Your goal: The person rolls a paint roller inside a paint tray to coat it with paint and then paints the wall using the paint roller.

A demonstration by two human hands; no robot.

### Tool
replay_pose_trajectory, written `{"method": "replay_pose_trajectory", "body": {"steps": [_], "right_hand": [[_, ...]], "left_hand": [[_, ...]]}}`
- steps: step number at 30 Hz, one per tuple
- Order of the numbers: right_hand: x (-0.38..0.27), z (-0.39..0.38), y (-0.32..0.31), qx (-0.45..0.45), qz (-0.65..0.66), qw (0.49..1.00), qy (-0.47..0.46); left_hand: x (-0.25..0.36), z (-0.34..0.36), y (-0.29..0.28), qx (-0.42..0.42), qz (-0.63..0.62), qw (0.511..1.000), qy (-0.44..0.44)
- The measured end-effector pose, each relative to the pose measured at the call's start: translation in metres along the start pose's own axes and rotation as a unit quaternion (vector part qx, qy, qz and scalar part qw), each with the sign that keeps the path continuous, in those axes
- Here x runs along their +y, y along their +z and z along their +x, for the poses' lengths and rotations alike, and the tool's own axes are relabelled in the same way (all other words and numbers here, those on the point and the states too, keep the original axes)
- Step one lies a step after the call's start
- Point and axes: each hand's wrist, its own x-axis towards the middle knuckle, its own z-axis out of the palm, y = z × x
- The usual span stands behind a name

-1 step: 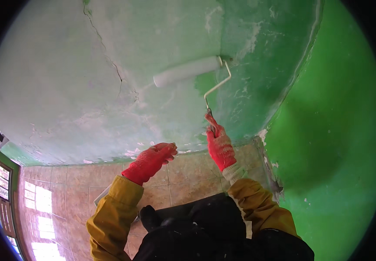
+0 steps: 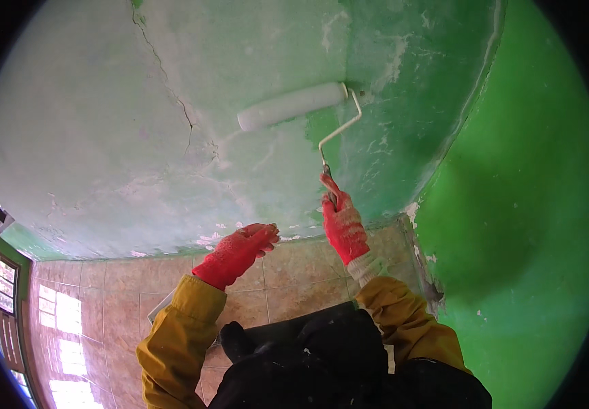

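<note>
We note the paint roller [image 2: 293,107] at the upper middle of the view, its long white cover lying slantwise along the pale-washed wall [image 2: 103,150], right end higher than left. That right end sits at the border where the coat gives way to darker green. A bent, cream-coloured wire frame [image 2: 341,133] runs from it down to the handle [image 2: 327,170]. The right hand [image 2: 346,228], in a red-coated knit glove, has its grip closed round this handle, index finger laid along it. The left hand [image 2: 236,255], also red-gloved, hangs near the foot of the wall, well apart from the roller. Its fingers curl inward; how tightly that grip is drawn in, or whether it has hold of anything, we cannot tell. We count 2 mustard sleeves [image 2: 175,341] above dark clothing [image 2: 294,365]. A jagged crack [image 2: 165,71] descends the wall left of the roller. Below, brown floor tiles [image 2: 294,273] catch bright window light at left; a vivid green side wall [image 2: 533,204] stands at right, paint flaking near the corner.
</note>
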Motion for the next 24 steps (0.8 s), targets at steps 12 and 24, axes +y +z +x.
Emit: {"method": "replay_pose_trajectory", "body": {"steps": [12, 24], "right_hand": [[0.049, -0.049, 0.014, 0.009, 0.162, 0.984, 0.076], [-0.032, 0.031, -0.032, 0.044, 0.151, 0.987, 0.033]], "left_hand": [[-0.001, -0.01, 0.033, -0.03, 0.024, 0.999, 0.008], [0.031, -0.021, 0.047, 0.037, 0.18, 0.977, 0.112]]}}
